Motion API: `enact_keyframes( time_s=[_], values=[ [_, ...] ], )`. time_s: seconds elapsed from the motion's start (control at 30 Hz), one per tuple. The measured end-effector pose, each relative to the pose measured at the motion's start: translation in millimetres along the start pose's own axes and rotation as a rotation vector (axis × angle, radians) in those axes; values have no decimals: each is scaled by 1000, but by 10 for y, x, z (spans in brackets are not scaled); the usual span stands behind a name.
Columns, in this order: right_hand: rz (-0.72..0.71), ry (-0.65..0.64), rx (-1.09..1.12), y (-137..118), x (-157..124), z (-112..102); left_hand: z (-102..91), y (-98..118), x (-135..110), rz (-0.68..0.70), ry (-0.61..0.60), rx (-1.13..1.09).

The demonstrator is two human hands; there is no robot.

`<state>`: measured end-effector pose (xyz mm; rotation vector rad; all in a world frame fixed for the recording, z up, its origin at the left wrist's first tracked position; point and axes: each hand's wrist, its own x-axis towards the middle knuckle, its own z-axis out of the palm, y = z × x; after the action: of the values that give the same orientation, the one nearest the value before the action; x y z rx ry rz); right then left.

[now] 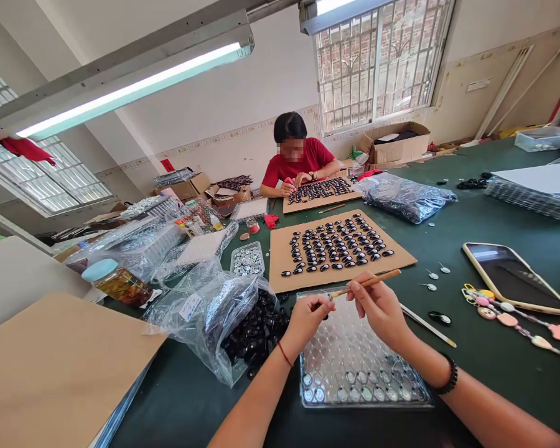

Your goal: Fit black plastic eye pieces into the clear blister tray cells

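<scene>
My left hand [305, 320] pinches a small black oval piece over the far edge of a clear plastic blister tray [354, 367] with several round silver discs in its near rows. My right hand [378, 308] holds a thin wooden brush [368, 282], its tip pointing left at the piece in my left fingers. Just beyond lies a brown cardboard sheet [401, 252] covered with rows of black oval pieces [338, 246]. To my left an open plastic bag [214, 317] spills more black pieces [256, 333].
A person in a red shirt [298, 163] works at another cardboard sheet across the green table [494, 348]. A phone [513, 277] and keychain [518, 320] lie at right, a second stick [427, 325] beside the tray. Cardboard stack [60, 367], jar [119, 281] and bags crowd the left.
</scene>
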<state>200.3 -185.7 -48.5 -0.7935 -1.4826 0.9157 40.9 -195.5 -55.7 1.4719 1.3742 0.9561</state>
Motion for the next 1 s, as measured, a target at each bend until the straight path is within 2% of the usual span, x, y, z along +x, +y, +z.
enact_keyframes(
  time_s=[0.17,0.33,0.43,0.73,1.0],
  values=[
    [-181,-100,-295,-7,-49,-15,16,3,2,3,-37,-22],
    [-329,-220,-433,5,-72,-15,3,-36,-10,30,28,92],
    [-377,-227,-483,5,-65,-8,-12,-50,-7,60,19,106],
    [-341,-231,-653,64,-43,-43,-1,-31,-6,46,-62,10],
    [-366,-211,-604,59,-59,-53,4,-33,-3,28,-76,0]
  ],
)
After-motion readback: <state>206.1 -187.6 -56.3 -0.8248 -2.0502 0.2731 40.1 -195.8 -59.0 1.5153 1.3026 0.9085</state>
